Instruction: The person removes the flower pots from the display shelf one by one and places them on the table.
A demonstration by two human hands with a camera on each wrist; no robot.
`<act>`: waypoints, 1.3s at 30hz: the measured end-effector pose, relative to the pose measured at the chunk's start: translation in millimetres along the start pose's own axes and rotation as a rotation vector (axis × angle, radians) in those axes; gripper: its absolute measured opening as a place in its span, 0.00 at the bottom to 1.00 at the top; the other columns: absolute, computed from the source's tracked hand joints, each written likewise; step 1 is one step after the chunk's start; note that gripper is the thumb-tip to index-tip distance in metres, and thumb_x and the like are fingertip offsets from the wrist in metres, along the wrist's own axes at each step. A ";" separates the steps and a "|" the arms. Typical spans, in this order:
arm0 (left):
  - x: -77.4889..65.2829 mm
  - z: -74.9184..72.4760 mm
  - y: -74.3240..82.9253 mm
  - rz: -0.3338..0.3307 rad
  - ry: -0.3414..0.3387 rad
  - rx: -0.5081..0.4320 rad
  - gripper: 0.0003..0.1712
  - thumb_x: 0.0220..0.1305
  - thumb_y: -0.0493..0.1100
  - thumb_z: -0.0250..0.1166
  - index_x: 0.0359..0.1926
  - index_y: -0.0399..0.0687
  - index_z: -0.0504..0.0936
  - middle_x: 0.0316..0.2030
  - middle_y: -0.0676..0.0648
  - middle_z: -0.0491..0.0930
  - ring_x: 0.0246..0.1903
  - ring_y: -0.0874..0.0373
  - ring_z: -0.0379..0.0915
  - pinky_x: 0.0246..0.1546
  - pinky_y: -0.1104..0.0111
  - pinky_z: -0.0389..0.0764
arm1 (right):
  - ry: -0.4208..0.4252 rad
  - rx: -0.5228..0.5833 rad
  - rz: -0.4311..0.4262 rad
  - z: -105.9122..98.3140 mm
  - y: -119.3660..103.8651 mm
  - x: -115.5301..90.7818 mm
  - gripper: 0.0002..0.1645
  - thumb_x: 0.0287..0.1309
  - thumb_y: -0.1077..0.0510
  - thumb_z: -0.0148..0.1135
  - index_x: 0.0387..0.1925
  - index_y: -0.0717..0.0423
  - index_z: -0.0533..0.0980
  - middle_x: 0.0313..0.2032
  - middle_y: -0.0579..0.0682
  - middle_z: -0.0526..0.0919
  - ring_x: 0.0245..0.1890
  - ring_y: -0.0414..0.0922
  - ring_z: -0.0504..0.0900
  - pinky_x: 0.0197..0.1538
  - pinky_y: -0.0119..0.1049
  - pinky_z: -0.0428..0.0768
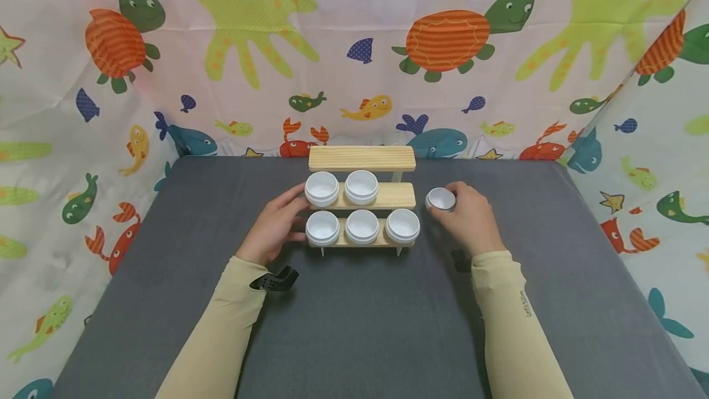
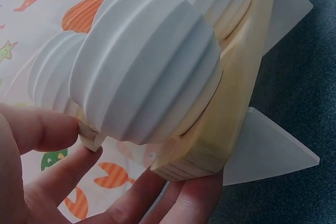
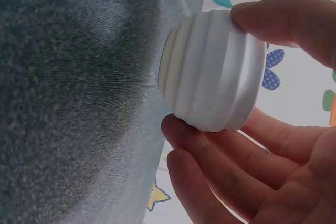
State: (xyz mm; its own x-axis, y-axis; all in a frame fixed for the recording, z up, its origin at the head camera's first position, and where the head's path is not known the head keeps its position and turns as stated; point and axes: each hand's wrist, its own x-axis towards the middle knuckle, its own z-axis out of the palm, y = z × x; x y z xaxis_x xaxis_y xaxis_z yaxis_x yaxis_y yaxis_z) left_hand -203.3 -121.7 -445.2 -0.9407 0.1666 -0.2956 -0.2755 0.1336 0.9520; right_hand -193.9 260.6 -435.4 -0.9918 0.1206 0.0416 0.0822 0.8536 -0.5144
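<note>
A three-tier wooden stand (image 1: 362, 158) with pale legs stands at the far side of the table. Two small white ridged pots sit on its middle board, the left pot (image 1: 322, 188) beside another pot (image 1: 362, 187). Three more line the lower board, including a middle pot (image 1: 362, 227). At the stand's left end, my left hand (image 1: 275, 226) pinches the middle board's end between thumb and finger, other fingers touching the lower board (image 2: 194, 156). To the right of the stand, my right hand (image 1: 469, 217) holds a white ridged pot (image 3: 215, 72) between thumb and fingers, its opening facing up.
A dark grey cloth (image 1: 360, 319) covers the table. Behind and at both sides hangs a white curtain (image 1: 332, 79) printed with sea animals, close behind the stand. Dark bands (image 1: 274, 279) sit at the wrists over beige sleeves.
</note>
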 end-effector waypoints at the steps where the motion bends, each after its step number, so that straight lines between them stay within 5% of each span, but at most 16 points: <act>1: -0.2 0.0 1.3 -0.002 -0.002 0.000 0.31 0.80 0.56 0.59 0.80 0.71 0.70 0.69 0.42 0.77 0.55 0.46 0.82 0.37 0.63 0.88 | -0.006 -0.003 0.007 -0.1 -0.2 0.7 0.37 0.64 0.47 0.74 0.64 0.67 0.76 0.56 0.66 0.85 0.54 0.62 0.84 0.58 0.61 0.81; 9: -0.5 -2.2 10.0 -0.023 -0.013 0.003 0.32 0.80 0.57 0.59 0.81 0.70 0.69 0.71 0.43 0.76 0.57 0.44 0.82 0.39 0.62 0.88 | -0.051 -0.012 0.047 -1.1 -2.2 5.1 0.38 0.64 0.46 0.73 0.66 0.67 0.75 0.57 0.67 0.84 0.54 0.62 0.84 0.57 0.61 0.82; 39: -2.2 -0.9 2.4 0.006 -0.012 0.009 0.32 0.80 0.56 0.58 0.82 0.68 0.68 0.72 0.42 0.76 0.60 0.43 0.82 0.38 0.63 0.88 | -0.055 -0.022 0.060 10.8 5.3 1.3 0.38 0.63 0.46 0.74 0.64 0.66 0.74 0.55 0.66 0.85 0.49 0.60 0.86 0.53 0.59 0.85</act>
State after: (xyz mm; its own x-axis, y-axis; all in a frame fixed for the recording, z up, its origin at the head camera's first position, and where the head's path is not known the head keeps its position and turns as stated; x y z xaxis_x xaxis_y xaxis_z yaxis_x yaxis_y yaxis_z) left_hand -202.1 -122.6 -442.1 -0.9400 0.1793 -0.2904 -0.2675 0.1413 0.9531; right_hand -195.8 259.8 -447.3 -0.9888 0.1450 -0.0360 0.1437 0.8564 -0.4959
